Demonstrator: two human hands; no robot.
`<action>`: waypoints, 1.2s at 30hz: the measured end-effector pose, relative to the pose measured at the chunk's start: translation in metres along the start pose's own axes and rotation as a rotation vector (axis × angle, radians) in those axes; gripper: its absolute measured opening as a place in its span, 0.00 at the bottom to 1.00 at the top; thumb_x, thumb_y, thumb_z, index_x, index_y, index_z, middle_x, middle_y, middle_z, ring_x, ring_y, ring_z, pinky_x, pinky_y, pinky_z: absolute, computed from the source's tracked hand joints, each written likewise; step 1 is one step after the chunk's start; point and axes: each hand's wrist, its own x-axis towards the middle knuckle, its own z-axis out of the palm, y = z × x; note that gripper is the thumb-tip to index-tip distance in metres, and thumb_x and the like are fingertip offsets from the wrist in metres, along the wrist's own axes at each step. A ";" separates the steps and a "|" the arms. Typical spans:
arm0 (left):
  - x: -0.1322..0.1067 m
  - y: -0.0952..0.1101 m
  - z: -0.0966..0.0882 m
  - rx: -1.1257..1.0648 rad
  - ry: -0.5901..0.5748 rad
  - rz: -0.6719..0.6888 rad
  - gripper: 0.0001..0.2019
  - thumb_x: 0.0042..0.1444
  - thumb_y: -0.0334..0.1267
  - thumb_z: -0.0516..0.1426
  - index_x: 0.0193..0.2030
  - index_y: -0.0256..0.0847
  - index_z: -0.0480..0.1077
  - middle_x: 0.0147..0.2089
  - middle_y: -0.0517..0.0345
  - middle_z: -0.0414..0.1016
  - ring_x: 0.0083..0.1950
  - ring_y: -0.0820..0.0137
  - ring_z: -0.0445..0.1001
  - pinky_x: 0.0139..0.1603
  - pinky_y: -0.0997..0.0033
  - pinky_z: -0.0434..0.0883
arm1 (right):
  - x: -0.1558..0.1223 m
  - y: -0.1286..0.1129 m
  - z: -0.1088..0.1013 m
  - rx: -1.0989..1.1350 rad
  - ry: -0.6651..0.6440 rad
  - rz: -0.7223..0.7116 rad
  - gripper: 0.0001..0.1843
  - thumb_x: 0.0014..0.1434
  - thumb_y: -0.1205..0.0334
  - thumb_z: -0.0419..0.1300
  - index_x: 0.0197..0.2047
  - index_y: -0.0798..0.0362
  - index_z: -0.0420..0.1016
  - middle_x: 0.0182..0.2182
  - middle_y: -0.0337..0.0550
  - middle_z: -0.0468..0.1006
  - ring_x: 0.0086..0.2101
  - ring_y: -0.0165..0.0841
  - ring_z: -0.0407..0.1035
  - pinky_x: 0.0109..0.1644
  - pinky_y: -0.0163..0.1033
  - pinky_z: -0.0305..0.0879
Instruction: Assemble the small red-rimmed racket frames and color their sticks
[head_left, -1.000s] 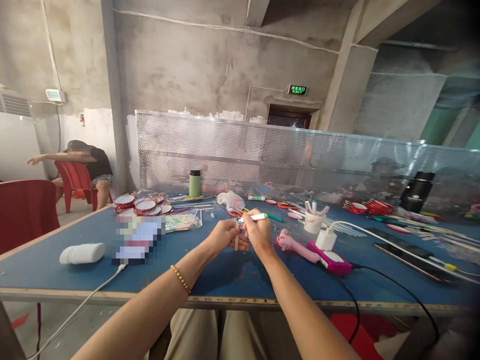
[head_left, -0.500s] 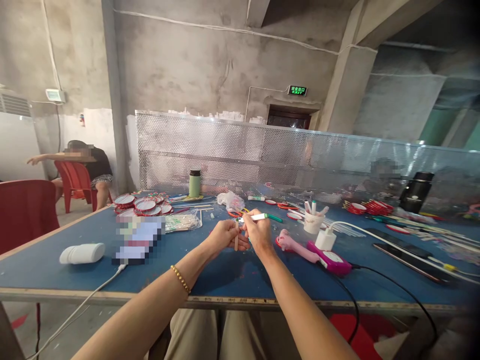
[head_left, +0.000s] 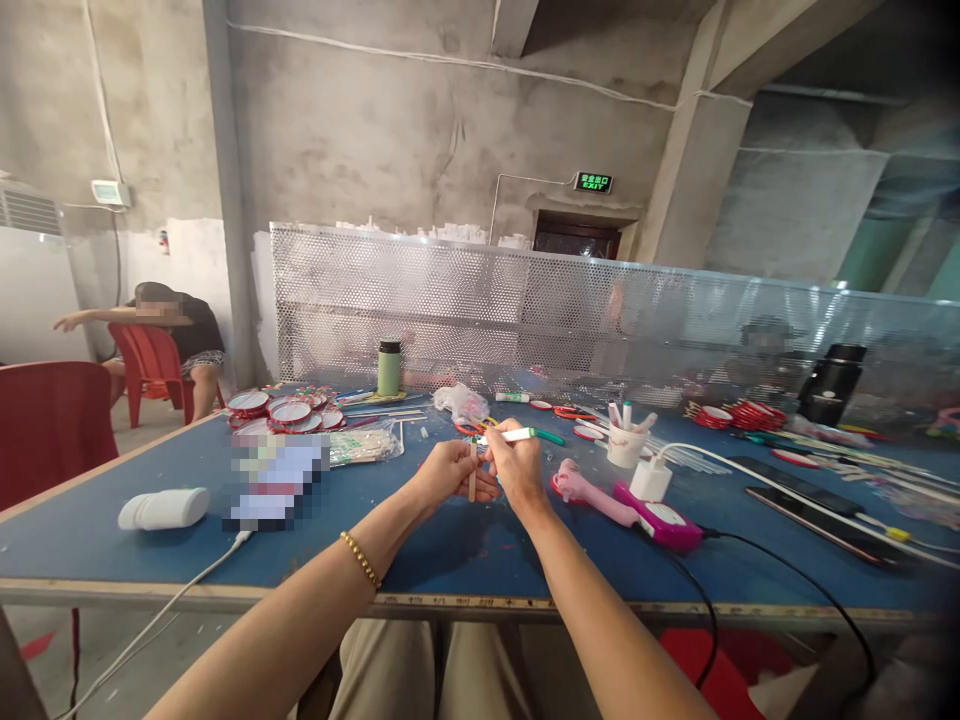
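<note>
My left hand [head_left: 450, 472] grips a small flat wooden stick [head_left: 472, 482] and holds it upright above the blue table [head_left: 337, 540]. The stick's upper end looks dark green. My right hand [head_left: 516, 468] is closed around a marker pen [head_left: 517, 435] with a white body and a green end. Its tip points left and meets or nearly meets the top of the stick; contact is too small to tell. Behind the hands lies a crumpled clear plastic bag [head_left: 461, 402]. A pink hot glue gun [head_left: 592, 495] rests just right of my right hand.
At left are a white bottle [head_left: 163, 508], a phone [head_left: 281, 485] on a cable, packed sticks [head_left: 364, 443] and red-rimmed discs [head_left: 290, 411]. At right stand a cup of markers [head_left: 628, 442], a charger [head_left: 651, 480] and a black flask [head_left: 832, 385]. A person [head_left: 176, 325] sits beyond the table.
</note>
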 end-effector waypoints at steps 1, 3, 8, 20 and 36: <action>0.000 0.000 0.000 0.001 0.001 -0.001 0.09 0.58 0.40 0.59 0.35 0.36 0.66 0.26 0.51 0.79 0.31 0.62 0.81 0.36 0.65 0.77 | 0.000 0.000 0.000 -0.003 -0.004 0.001 0.08 0.52 0.56 0.56 0.26 0.50 0.66 0.15 0.32 0.67 0.13 0.28 0.59 0.16 0.33 0.55; 0.000 -0.001 0.000 0.004 0.006 -0.005 0.09 0.57 0.40 0.59 0.35 0.36 0.66 0.26 0.52 0.79 0.31 0.62 0.81 0.36 0.64 0.77 | 0.000 -0.001 0.000 -0.007 -0.010 0.003 0.08 0.52 0.56 0.56 0.26 0.50 0.66 0.15 0.32 0.67 0.13 0.27 0.59 0.16 0.32 0.54; 0.001 -0.002 -0.002 0.004 0.011 0.000 0.09 0.57 0.39 0.59 0.34 0.36 0.65 0.27 0.52 0.79 0.31 0.63 0.81 0.36 0.64 0.78 | 0.000 -0.002 -0.001 0.001 0.005 0.014 0.08 0.52 0.57 0.56 0.26 0.50 0.66 0.14 0.32 0.67 0.14 0.27 0.60 0.17 0.32 0.55; 0.002 -0.003 -0.002 -0.003 -0.005 0.008 0.12 0.56 0.42 0.61 0.34 0.36 0.65 0.26 0.51 0.78 0.31 0.62 0.82 0.35 0.65 0.78 | 0.000 -0.002 -0.001 -0.023 0.006 0.010 0.08 0.52 0.57 0.55 0.26 0.50 0.66 0.14 0.32 0.67 0.14 0.28 0.60 0.18 0.33 0.55; 0.000 -0.003 -0.001 0.004 0.003 0.017 0.14 0.54 0.44 0.62 0.33 0.37 0.64 0.27 0.50 0.78 0.31 0.61 0.81 0.35 0.62 0.78 | 0.000 -0.001 -0.001 -0.024 0.022 0.017 0.07 0.52 0.58 0.55 0.25 0.50 0.65 0.14 0.32 0.67 0.14 0.28 0.60 0.19 0.33 0.57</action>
